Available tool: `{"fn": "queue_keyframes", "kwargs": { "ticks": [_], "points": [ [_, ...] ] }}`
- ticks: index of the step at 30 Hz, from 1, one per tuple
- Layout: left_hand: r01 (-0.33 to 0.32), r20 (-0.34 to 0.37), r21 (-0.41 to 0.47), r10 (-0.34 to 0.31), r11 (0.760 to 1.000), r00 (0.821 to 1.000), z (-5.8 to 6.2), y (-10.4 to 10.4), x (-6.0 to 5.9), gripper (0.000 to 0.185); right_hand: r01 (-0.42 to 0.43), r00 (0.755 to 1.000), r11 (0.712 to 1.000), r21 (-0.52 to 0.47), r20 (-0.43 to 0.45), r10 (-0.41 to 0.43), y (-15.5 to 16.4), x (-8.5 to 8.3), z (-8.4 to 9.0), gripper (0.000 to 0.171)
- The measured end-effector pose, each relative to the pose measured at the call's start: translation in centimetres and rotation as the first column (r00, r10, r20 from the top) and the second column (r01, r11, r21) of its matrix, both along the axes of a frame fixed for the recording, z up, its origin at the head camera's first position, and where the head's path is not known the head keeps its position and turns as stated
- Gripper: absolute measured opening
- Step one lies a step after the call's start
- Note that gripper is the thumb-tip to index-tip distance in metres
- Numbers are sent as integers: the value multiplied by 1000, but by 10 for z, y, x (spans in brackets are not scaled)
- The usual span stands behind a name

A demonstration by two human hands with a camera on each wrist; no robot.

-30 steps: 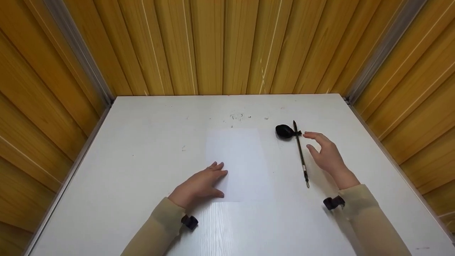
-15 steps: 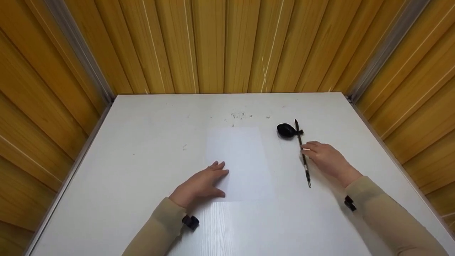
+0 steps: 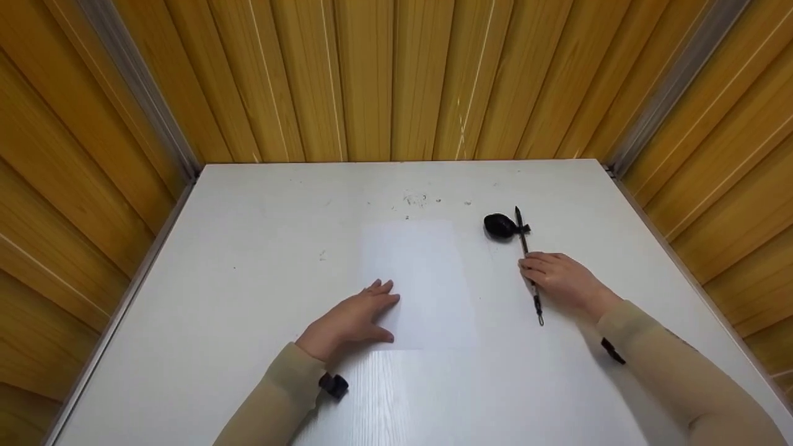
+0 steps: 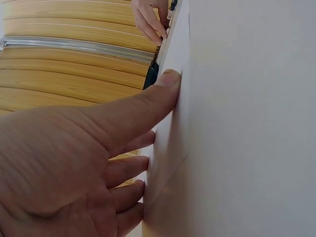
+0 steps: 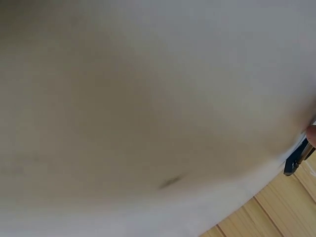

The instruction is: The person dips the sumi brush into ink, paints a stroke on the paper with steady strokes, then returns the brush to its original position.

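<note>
The sheet of white paper [image 3: 418, 285] is pinned flat to the white table [image 3: 248, 248] by the extended fingers of the left hand [image 3: 350, 322], while the calligraphy brush [image 3: 528, 263], its tip propped on the black ink dish [image 3: 499, 226], is pinched mid-shaft by the curled right hand [image 3: 560, 279].

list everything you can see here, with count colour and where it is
table: 1, white, fills the middle of the head view
paper sheet: 1, white, flat at the table's centre
brush: 1, dark and slim, lying right of the sheet
ink dish: 1, black, at the brush's far end
wall panels: wooden, yellow-brown, on three sides
left hand: 1, rests flat on the sheet's left edge
right hand: 1, fingers curled over the brush's shaft
</note>
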State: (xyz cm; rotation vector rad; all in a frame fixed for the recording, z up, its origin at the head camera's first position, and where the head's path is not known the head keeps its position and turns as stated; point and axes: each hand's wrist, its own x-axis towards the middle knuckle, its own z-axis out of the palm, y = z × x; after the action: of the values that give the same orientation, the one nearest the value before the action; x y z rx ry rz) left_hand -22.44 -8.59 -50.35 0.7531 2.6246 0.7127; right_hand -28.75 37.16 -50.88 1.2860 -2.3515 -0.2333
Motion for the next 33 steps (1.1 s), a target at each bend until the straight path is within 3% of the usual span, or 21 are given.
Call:
{"fn": "queue_keyframes", "kwargs": {
  "ticks": [5, 10, 17, 21, 25, 29, 33],
  "points": [
    [3, 2, 3, -3, 1000, 1000, 0, 0, -1, 78, -16, 1000, 1000, 14, -13, 16, 2, -3, 0, 36],
    [-3, 7, 12, 3, 1000, 1000, 0, 0, -1, 78, -73, 994, 997, 0, -78, 73, 3, -8, -1, 39],
    [4, -1, 20, -4, 1000, 1000, 2, 0, 1, 78, -196, 963, 978, -66, -202, 179, 5, -15, 0, 35],
    [11, -4, 27, -10, 1000, 1000, 2, -1, 1, 79, -217, 944, 969, -120, -279, 177, 5, -15, 5, 28],
    [16, -4, 22, -16, 1000, 1000, 1, -1, 1, 79, -210, 941, 950, -232, -312, 132, 0, -16, 12, 40],
    [19, 0, 23, -19, 1000, 1000, 1, -1, 0, 78, -187, 953, 883, -430, -298, 56, -12, -15, 19, 23],
    [19, 0, 28, -19, 999, 1000, 3, -2, 1, 78, -165, 957, 754, -635, -289, -34, -31, -13, 28, 37]
  ]
}}
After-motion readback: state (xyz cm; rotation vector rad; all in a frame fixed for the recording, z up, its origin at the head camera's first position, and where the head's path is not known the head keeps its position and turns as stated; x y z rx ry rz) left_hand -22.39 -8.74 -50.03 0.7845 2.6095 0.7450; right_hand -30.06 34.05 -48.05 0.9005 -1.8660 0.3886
